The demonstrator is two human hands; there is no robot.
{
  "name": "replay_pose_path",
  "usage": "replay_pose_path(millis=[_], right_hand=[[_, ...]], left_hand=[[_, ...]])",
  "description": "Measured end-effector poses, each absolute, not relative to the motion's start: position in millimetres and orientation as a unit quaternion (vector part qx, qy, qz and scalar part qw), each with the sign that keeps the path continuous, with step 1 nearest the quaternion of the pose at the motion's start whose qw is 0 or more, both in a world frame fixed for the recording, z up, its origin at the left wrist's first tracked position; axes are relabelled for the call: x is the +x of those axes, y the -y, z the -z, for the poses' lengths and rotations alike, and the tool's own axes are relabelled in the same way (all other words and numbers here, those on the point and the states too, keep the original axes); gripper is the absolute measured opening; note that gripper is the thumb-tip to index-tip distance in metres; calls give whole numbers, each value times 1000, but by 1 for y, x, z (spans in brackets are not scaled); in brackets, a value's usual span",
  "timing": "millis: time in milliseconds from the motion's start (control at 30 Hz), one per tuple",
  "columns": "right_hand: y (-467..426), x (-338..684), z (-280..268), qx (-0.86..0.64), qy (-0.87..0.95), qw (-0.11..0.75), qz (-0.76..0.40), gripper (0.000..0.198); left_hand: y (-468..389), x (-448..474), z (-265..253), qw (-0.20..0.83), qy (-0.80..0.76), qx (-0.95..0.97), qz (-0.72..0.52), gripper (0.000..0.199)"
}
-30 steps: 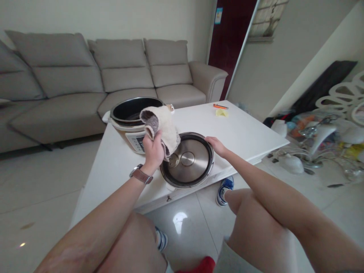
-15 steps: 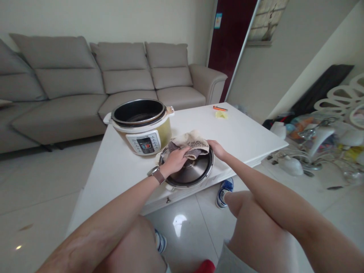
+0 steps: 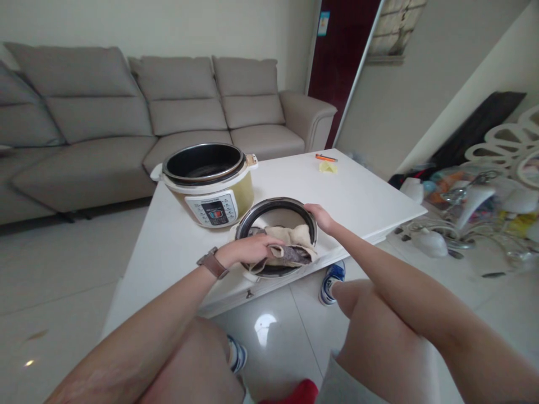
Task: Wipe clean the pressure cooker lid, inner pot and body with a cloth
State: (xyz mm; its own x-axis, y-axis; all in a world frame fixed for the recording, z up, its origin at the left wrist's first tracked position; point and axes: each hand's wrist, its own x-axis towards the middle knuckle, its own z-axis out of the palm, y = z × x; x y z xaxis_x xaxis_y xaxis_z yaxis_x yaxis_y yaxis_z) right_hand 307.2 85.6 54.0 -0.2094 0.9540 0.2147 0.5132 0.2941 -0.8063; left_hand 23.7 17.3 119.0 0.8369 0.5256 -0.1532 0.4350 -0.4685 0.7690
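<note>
- Cloth [image 3: 292,238] has moved down across the lid [image 3: 273,217] since half a second ago, from its upper part to its lower part, just below frame centre.
- Left hand [image 3: 255,248] is clamped on the cloth.
- Right hand [image 3: 320,217] grips the lid's rim at its upper right.
- Open cooker [image 3: 244,191] stands left of centre on the white table [image 3: 290,175], just beside the lid.

Soft, even light; bright glare on floor tiles [image 3: 265,328]; edges stretched.
</note>
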Motion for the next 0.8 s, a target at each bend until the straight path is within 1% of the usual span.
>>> replay_pose_path(millis=[67,100,167,233,300,333,400,433,500,567,633,700,800], right_hand=[[-84,306,-56,-509,704,374,-323,37],[-84,306,-57,-511,695,377,-336,38],[-82,305,-58,-518,675,383,-360,40],[-81,304,-58,-522,663,384,-375,40],[-82,305,-57,-519,662,386,-379,39],[-82,305,-57,-517,664,387,-377,39],[-83,306,-56,-516,668,388,-372,38],[-84,306,-56,-517,668,388,-369,38],[-85,306,-56,-521,667,388,-365,38],[-85,306,-56,-520,672,385,-360,39],[-83,306,-57,-519,676,380,-360,40],[-82,305,-59,-518,679,376,-358,40],[-80,305,-60,-517,681,376,-356,40]], left_hand=[[-21,13,-123,494,-307,809,-81,30],[-23,8,-124,519,-325,783,-114,31],[-29,-2,-125,548,-366,723,-208,36],[-36,-10,-126,551,-395,663,-318,43],[-43,-15,-127,511,-407,633,-416,48],[-45,-16,-128,475,-411,631,-455,48],[-48,-18,-132,376,-423,648,-510,46],[-48,-18,-134,323,-433,663,-518,44],[-45,-18,-137,241,-451,713,-479,40],[-41,-18,-135,211,-457,778,-377,38],[-37,-17,-128,229,-442,829,-255,41],[-34,-16,-120,274,-406,857,-158,43],[-31,-15,-113,328,-358,870,-83,42]])
